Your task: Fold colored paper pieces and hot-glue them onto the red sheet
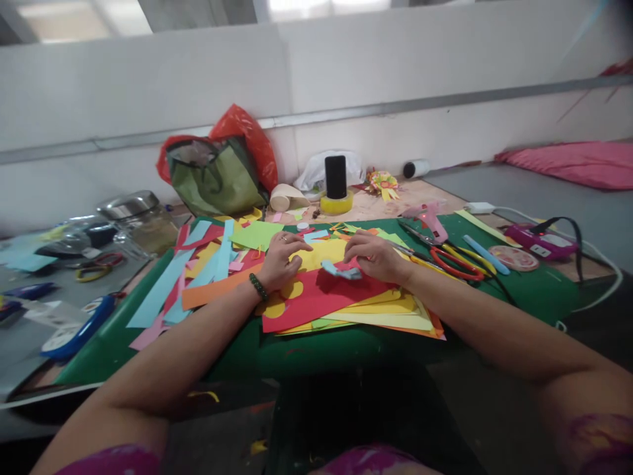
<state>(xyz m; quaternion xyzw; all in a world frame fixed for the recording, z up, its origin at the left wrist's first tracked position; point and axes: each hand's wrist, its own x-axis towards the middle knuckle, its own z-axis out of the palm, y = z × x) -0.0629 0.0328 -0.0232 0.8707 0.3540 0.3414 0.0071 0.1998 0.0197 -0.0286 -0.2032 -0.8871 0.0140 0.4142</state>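
Note:
A stack of coloured paper [390, 310] with a red sheet [301, 307] on top lies before me on the green mat [306, 353]. Yellow paper circles [291, 289] rest on the red sheet's left part. My left hand [283, 257], a beaded bracelet at its wrist, lies over yellow paper [324, 252] with its fingers apart and nothing in them. Above the red sheet, my right hand [372, 256] has its fingers curled down beside a small light-blue and pink folded piece [341, 269]. Its fingertips are partly hidden, and whether they grip that piece is unclear.
Blue, orange and pink paper strips [161, 290] cover the mat's left side. Red-handled scissors [455, 262], pliers and a pink glue gun [429, 218] lie at the right. Behind stand a phone [335, 177] on a tape roll, a green bag [212, 178] and a glass jar [136, 227].

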